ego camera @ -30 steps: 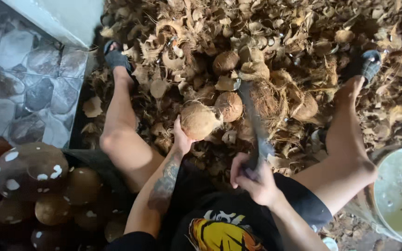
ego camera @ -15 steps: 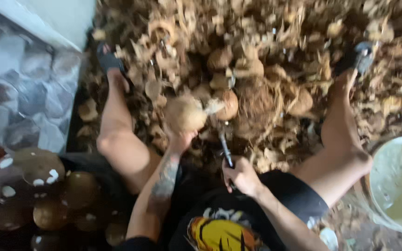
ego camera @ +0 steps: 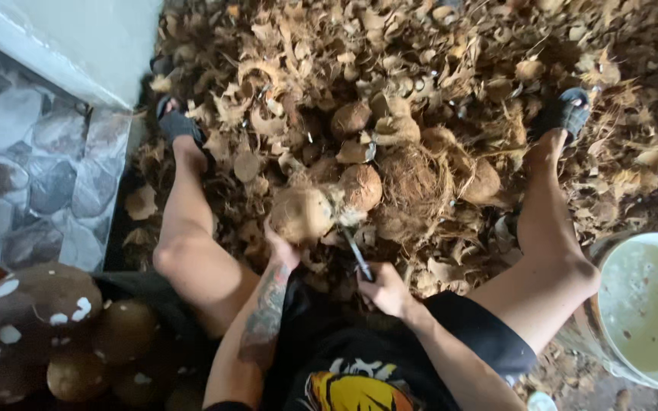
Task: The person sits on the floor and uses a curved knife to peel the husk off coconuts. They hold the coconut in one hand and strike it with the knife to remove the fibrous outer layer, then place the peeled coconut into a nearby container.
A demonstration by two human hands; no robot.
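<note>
Left hand (ego camera: 282, 250) cups coconut (ego camera: 301, 214); right hand (ego camera: 384, 289) grips knife (ego camera: 357, 255).

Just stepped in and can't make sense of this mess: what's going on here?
A seated person holds a round, pale brown husked coconut up in the left hand. The right hand grips a dark-bladed knife pointed at it. Dry brown husk scraps cover the floor between the legs. A white bucket of cloudy liquid stands at the right, dark peeled coconuts at the left.
</note>
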